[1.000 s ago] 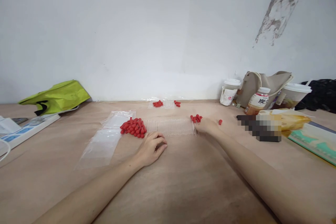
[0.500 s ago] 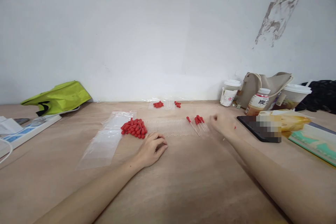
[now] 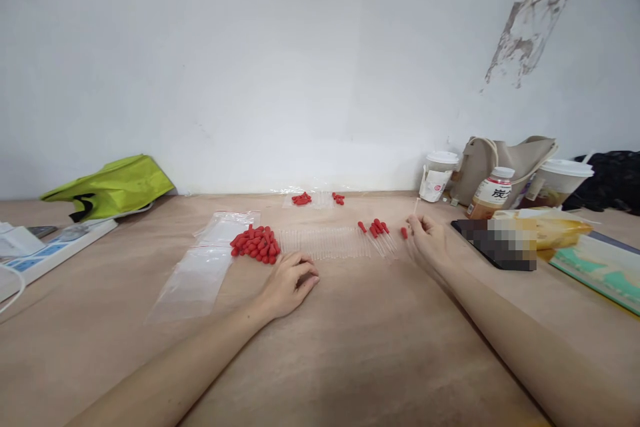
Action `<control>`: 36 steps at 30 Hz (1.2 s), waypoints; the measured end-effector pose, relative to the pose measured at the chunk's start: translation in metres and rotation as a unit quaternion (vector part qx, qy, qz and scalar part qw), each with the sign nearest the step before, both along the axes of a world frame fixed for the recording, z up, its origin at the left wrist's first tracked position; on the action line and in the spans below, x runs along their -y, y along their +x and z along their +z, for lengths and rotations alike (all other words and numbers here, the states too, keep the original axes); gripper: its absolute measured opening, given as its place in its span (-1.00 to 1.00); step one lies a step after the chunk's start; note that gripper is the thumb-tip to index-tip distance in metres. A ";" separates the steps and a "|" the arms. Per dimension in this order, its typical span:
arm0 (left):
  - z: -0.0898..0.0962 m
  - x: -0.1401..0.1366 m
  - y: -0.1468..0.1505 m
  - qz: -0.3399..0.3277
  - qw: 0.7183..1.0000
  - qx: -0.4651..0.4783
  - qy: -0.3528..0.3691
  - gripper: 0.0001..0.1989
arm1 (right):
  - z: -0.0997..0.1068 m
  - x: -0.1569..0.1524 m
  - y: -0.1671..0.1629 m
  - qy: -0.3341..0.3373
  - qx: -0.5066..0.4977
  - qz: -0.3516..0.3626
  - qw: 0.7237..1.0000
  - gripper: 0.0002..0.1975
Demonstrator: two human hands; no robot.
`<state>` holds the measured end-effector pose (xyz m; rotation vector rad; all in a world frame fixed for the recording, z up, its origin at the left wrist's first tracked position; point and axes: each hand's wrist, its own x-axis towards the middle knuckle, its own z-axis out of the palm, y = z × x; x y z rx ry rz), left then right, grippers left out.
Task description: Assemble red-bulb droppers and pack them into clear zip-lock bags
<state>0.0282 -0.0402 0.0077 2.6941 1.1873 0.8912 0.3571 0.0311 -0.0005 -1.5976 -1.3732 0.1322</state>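
Observation:
My left hand (image 3: 290,285) rests on the table with loosely curved fingers, holding nothing visible. Just beyond it lie a pile of red rubber bulbs (image 3: 256,244) and a row of clear glass dropper tubes (image 3: 325,242). Several droppers with red bulbs (image 3: 379,228) lie slanted at the row's right end. My right hand (image 3: 429,243) is closed in a pinch on a thin clear tube (image 3: 417,205), whose end points up past the fingertips. A red bulb (image 3: 404,233) shows just left of those fingers; whether it joins the tube I cannot tell.
Clear plastic bags (image 3: 200,280) lie left of the bulb pile, and another bag with small red bulbs (image 3: 301,199) lies by the wall. To the right are a dark phone (image 3: 480,247), a bottle (image 3: 493,195), cups (image 3: 440,177) and a handbag (image 3: 523,153). A power strip (image 3: 60,253) is at left.
My right hand has turned and drawn slightly right and nearer, out of a blur, so the tube's end and the red bulb beside the fingers now show. My left hand has stayed put.

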 end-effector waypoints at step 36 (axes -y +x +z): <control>0.043 -0.039 -0.064 0.193 0.961 -0.172 0.103 -0.78 | 0.001 0.063 -0.085 0.015 0.277 0.242 0.930 -0.74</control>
